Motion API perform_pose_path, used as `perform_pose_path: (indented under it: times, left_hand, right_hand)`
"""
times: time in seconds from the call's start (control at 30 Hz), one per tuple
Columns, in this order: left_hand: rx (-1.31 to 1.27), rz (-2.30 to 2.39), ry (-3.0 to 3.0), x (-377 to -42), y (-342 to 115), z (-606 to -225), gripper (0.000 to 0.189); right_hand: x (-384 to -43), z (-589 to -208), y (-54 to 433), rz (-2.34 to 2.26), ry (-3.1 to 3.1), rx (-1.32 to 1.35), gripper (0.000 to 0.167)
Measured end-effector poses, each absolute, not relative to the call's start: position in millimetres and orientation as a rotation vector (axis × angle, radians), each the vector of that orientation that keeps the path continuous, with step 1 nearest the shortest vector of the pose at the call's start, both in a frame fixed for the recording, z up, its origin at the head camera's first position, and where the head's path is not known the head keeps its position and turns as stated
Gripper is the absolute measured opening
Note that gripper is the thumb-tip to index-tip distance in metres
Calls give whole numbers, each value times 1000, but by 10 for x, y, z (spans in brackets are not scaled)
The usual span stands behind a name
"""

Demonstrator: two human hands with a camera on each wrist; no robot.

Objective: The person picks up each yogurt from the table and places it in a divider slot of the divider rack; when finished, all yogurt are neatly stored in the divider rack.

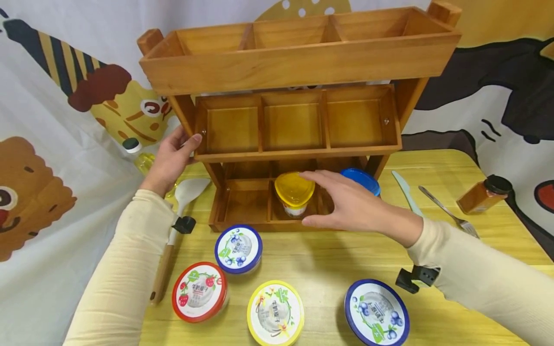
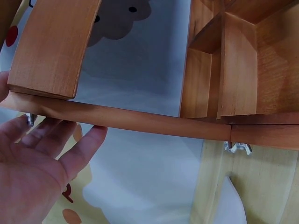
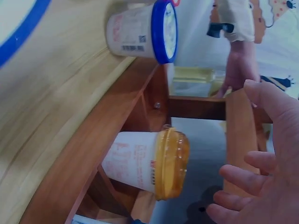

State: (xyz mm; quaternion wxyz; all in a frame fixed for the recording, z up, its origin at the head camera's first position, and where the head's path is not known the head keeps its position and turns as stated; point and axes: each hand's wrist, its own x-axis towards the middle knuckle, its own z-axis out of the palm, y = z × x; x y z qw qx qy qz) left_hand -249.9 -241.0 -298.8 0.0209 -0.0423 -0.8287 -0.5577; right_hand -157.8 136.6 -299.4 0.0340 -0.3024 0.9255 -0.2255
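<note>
A three-tier wooden rack [image 1: 298,67] stands on the table. My left hand [image 1: 170,156] grips its left side post, thumb at the middle tier's front and fingers beyond the post [image 2: 140,122] in the left wrist view. A yellow-lidded cup [image 1: 295,190] sits in the bottom tier's middle compartment. Beside it, my right hand [image 1: 355,204] hovers with fingers and thumb spread, holding nothing; the right wrist view shows the hand [image 3: 266,172] apart from the cup [image 3: 135,161]. A blue-lidded cup [image 1: 361,180] stands in the bottom right compartment, partly hidden by the right hand.
In front stand two blue-rimmed cups [image 1: 238,249] [image 1: 377,312], a red-rimmed cup [image 1: 200,292] and a yellow-rimmed cup [image 1: 275,313]. A white spatula [image 1: 190,190] and oil bottle [image 1: 143,158] are left; a knife [image 1: 406,192], fork [image 1: 447,210] and brown jar [image 1: 482,194] lie right.
</note>
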Motion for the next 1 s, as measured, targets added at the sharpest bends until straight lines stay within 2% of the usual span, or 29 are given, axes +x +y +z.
perform_pose_path:
  times: [0.47, 0.67, 1.0]
  left_hand:
    - [-135, -1735, -2567, -2494, -2404, -2979, 59]
    - [-116, -1725, -2584, -2488, -2417, -2982, 60]
    - [-133, -1743, -2554, -2481, -2392, -2984, 58]
  right_hand:
    - [-1140, -2895, 1756, -762, 2829, -956, 85]
    - [-986, -2980, 1940, -816, 2804, -920, 81]
    - [-703, -3135, 2140, -745, 2797, -839, 86]
